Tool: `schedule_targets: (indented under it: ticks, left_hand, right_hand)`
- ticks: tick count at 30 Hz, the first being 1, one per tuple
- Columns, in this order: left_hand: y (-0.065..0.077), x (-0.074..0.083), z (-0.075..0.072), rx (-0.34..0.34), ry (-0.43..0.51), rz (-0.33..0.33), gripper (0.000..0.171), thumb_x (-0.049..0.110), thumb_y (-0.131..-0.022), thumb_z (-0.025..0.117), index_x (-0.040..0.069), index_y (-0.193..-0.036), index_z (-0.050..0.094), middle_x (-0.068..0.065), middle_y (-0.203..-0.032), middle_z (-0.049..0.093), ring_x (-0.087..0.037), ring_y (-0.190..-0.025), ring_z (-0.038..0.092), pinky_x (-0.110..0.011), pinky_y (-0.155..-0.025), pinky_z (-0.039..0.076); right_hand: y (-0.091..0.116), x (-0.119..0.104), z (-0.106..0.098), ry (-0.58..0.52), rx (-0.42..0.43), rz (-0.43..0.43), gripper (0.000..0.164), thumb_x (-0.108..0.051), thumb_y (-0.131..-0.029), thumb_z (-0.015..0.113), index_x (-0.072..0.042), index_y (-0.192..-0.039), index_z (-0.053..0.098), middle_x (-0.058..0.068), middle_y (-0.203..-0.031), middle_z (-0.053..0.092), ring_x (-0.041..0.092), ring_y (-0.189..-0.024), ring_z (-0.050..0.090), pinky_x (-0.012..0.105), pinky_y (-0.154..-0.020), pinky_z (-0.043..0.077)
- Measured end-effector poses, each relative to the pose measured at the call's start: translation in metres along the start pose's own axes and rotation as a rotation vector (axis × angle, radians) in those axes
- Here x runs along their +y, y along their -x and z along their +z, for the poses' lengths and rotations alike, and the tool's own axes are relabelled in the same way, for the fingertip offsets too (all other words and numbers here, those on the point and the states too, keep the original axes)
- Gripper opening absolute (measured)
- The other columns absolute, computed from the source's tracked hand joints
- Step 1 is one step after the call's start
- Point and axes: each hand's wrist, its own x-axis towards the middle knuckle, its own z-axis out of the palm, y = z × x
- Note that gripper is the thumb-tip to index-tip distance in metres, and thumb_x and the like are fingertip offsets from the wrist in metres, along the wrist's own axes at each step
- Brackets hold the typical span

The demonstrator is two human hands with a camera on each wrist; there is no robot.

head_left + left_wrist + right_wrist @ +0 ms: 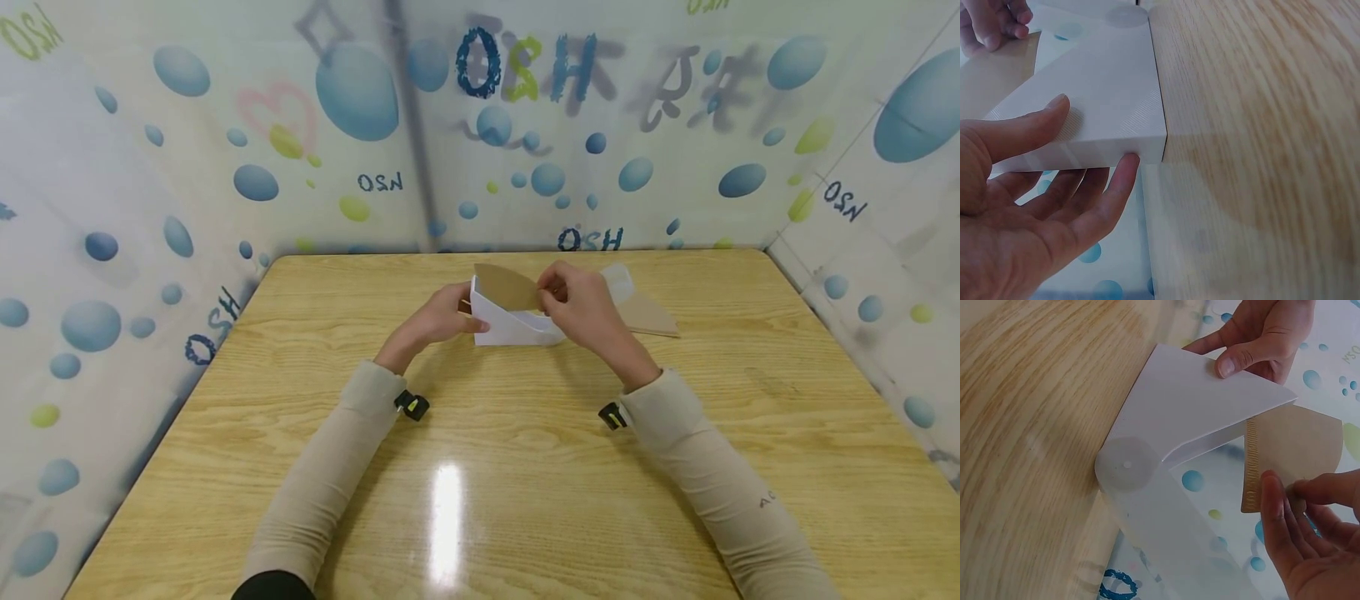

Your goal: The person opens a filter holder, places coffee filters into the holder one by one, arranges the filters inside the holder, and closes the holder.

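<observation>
A white wedge-shaped filter holder (504, 327) stands on the table, its translucent lid (1179, 531) swung away to the right on a round pivot. My left hand (442, 315) grips the holder's left end, with the thumb on its near face and fingers round the end wall, as the left wrist view (1072, 206) shows. A brown paper coffee filter (1297, 440) with a crimped edge rises out of the holder's open top. My right hand (585, 308) pinches this filter by its right part between thumb and fingers. Whether the filter is a single sheet or several cannot be told.
More brown paper filters (651, 317) lie on the table to the right, behind my right hand. The wooden table (525, 467) meets a patterned wall covering (480, 200) at its back edge. A small black clip-like device (412, 406) hangs at each cuff.
</observation>
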Motion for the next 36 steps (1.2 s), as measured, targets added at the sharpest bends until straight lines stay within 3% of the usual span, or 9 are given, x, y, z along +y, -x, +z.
schedule_targets:
  ticks: [15,36]
  left_hand:
    - [0.0,0.0,0.0,-0.006,-0.005,-0.013,0.047,0.007,-0.093,0.074,0.006,-0.138,0.058,-0.016,-0.13,0.067,-0.032,-0.116,0.065,-0.044,-0.095,0.056]
    - [0.0,0.002,0.0,-0.014,0.026,-0.031,0.048,0.006,-0.093,0.073,0.006,-0.139,0.058,-0.019,-0.132,0.066,-0.034,-0.119,0.065,-0.046,-0.096,0.055]
  right_hand:
    - [0.0,0.007,0.009,-0.035,-0.063,0.022,0.007,-0.005,-0.099,0.064,-0.005,-0.104,0.068,0.011,-0.088,0.074,0.021,-0.073,0.069,0.034,-0.068,0.057]
    - [-0.001,0.01,0.013,-0.002,-0.118,0.041,0.011,-0.008,-0.1,0.062,-0.004,-0.107,0.07,0.012,-0.089,0.076,0.02,-0.074,0.071,0.033,-0.067,0.055]
